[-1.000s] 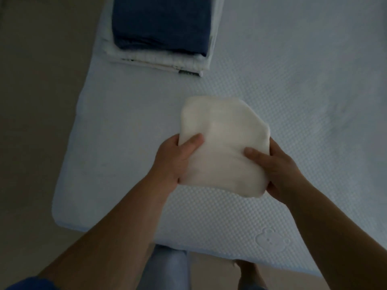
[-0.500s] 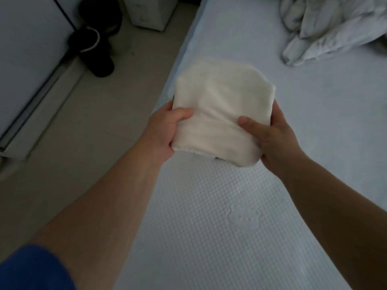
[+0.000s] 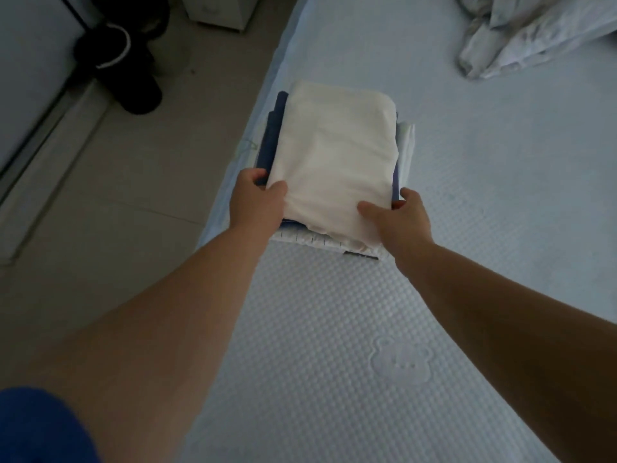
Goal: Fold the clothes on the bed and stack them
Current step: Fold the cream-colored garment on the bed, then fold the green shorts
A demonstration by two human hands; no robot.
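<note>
A folded cream cloth (image 3: 337, 158) lies on top of a stack near the bed's left edge. Under it shows a folded dark blue garment (image 3: 272, 135), and below that a folded white garment (image 3: 408, 142) with a printed edge. My left hand (image 3: 257, 202) grips the cream cloth's near left corner, thumb on top. My right hand (image 3: 397, 218) holds its near right corner, thumb on top and fingers beneath. Both arms reach forward over the mattress.
The pale blue textured bed (image 3: 334, 345) fills the right side. A crumpled pale sheet and pillow (image 3: 521, 31) lie at the far right. On the floor to the left are black boots (image 3: 123, 65), a white box (image 3: 220, 8) and a sliding door track (image 3: 40, 135).
I carried the cream cloth from over the middle of the bed to the stack at the left edge and lowered it onto the blue garment. The camera turned to follow.
</note>
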